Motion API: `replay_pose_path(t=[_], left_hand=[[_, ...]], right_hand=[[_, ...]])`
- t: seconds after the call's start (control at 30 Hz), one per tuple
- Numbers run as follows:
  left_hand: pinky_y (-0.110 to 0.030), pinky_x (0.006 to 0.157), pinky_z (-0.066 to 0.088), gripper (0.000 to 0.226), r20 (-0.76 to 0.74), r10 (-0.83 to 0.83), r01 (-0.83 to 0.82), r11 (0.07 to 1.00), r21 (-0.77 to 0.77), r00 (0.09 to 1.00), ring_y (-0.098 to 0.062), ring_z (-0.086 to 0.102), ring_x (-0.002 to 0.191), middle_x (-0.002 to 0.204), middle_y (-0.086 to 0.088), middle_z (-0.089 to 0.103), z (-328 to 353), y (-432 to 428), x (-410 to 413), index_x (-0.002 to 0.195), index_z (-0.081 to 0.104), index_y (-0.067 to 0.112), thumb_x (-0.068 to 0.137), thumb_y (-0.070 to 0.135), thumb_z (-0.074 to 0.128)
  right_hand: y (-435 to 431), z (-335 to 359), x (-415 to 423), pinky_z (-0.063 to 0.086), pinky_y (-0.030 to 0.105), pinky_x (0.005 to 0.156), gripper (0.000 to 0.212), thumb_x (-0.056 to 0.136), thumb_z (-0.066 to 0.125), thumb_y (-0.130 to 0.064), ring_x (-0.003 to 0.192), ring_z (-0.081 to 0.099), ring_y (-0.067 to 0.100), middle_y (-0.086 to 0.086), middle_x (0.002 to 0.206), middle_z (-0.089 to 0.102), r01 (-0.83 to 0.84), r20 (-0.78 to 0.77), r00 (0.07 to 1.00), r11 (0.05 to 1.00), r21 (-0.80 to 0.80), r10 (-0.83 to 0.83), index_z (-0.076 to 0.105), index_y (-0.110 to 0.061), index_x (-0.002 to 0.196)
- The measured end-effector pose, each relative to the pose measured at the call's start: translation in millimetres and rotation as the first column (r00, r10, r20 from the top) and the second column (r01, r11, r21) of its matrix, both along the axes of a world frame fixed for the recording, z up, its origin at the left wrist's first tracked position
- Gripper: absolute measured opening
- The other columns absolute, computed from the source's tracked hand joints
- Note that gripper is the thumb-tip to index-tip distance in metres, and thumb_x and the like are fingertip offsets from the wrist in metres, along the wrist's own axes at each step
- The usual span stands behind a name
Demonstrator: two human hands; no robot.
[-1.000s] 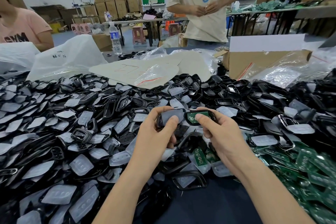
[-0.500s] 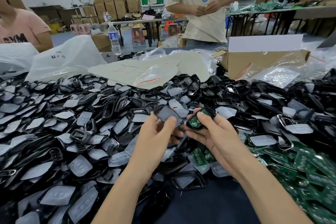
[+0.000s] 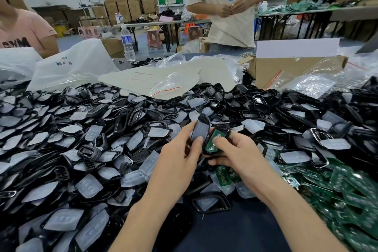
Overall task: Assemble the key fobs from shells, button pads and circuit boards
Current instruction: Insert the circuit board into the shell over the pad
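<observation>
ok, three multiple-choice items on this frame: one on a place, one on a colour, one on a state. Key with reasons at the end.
1. Where does the heap of loose circuit boards lie?
A. To the right of the hands, on the near side
B. At the far left
C. Inside the cardboard box

2. What colour is the board in the open shell that the right hand holds?
A. Red
B. Green
C. Blue

3. What is the left hand doing?
A. Lying flat on the pile
B. Gripping a black shell half
C. Holding a bottle

Key:
1 A, the boards fill the lower right corner of the view.
2 B, green shows inside the black rim.
3 B, the hand curls round the part and holds it up beside the other shell.
</observation>
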State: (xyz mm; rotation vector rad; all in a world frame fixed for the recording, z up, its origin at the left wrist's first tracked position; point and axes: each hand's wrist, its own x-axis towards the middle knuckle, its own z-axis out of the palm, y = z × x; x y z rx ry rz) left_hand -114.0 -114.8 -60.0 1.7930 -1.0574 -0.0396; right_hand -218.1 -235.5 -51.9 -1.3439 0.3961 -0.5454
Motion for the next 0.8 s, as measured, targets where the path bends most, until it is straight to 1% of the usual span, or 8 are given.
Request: replay_pose_path(t=[0.07,0.17,0.23,0.47,0.6,0.63,0.73,0.8], left_hand=[[-0.014,0.065,0.044,0.042,0.021,0.009,-0.009,1.000,0.008,1.000,-0.006,0.058,0.070,0.075,0.009,0.063,-2.2,-0.4,0.9,0.143,0.049,0.035,0.101,0.038,0.053],[-0.017,0.069,0.047,0.041,0.058,0.013,-0.014,1.000,0.023,0.998,-0.006,0.061,0.075,0.079,0.009,0.066,-3.0,-1.3,1.6,0.142,0.049,0.036,0.101,0.038,0.054],[-0.019,0.071,0.047,0.040,0.083,0.015,-0.017,0.999,0.030,0.996,-0.005,0.061,0.077,0.078,0.010,0.065,-3.0,-1.2,1.3,0.141,0.049,0.037,0.101,0.038,0.053],[-0.024,0.070,0.048,0.037,0.085,0.010,-0.012,1.000,0.021,0.996,-0.009,0.061,0.076,0.077,0.009,0.065,-3.6,-0.5,-0.1,0.136,0.045,0.046,0.100,0.042,0.051],[-0.024,0.068,0.048,0.039,0.088,0.009,-0.012,1.000,0.029,0.996,-0.010,0.060,0.074,0.075,0.009,0.064,-3.5,-0.2,-0.6,0.138,0.046,0.044,0.100,0.042,0.051],[-0.021,0.066,0.047,0.040,0.092,0.012,-0.016,0.999,0.039,0.996,-0.008,0.059,0.073,0.074,0.011,0.062,-3.4,-0.4,-0.3,0.139,0.047,0.041,0.100,0.041,0.051],[-0.012,0.066,0.041,0.042,0.156,0.037,-0.049,0.996,0.075,0.987,0.006,0.054,0.072,0.074,0.028,0.056,-2.3,-1.4,-1.4,0.143,0.051,0.035,0.101,0.036,0.054],[-0.015,0.068,0.043,0.043,0.198,0.050,-0.069,0.994,0.090,0.979,0.006,0.052,0.073,0.078,0.029,0.055,-0.3,-1.4,-3.1,0.144,0.051,0.034,0.101,0.034,0.054]], right_hand=[[0.4,0.5,-0.8,0.059,0.025,0.063,0.021,0.090,0.062,-0.022,0.083,0.076,0.020,0.003,0.093,0.079,0.009,-0.007,1.000,1.000,-0.027,-0.009,0.080,-0.034,0.088],[0.2,-0.5,-1.8,0.057,0.025,0.061,0.028,0.097,0.060,-0.014,0.079,0.075,0.020,0.005,0.092,0.078,0.015,-0.028,0.999,0.998,-0.057,-0.016,0.079,-0.032,0.088],[0.3,-0.4,-2.3,0.057,0.025,0.061,0.027,0.098,0.060,-0.013,0.078,0.075,0.019,0.005,0.092,0.078,0.017,-0.039,0.999,0.998,-0.065,-0.020,0.078,-0.030,0.088],[0.1,1.0,-3.7,0.057,0.026,0.060,0.025,0.097,0.059,-0.012,0.075,0.073,0.018,0.005,0.091,0.077,0.030,-0.052,0.998,0.996,-0.083,-0.034,0.077,-0.027,0.088],[1.4,2.2,-4.3,0.056,0.024,0.060,0.025,0.097,0.060,-0.013,0.074,0.072,0.016,0.002,0.089,0.077,0.023,-0.063,0.998,0.993,-0.115,-0.031,0.077,-0.029,0.088],[1.6,2.5,-4.8,0.057,0.024,0.060,0.025,0.097,0.060,-0.013,0.074,0.072,0.018,0.002,0.089,0.077,0.022,-0.063,0.998,0.992,-0.121,-0.030,0.077,-0.029,0.088],[1.1,1.7,-5.1,0.058,0.025,0.062,0.018,0.098,0.061,-0.014,0.083,0.074,0.030,0.006,0.094,0.077,0.012,-0.069,0.997,0.993,-0.118,-0.020,0.077,-0.021,0.093],[0.0,0.8,-5.0,0.059,0.025,0.064,0.015,0.100,0.061,-0.014,0.086,0.075,0.031,0.007,0.096,0.078,-0.005,-0.073,0.997,0.995,-0.099,-0.003,0.075,-0.017,0.098]])
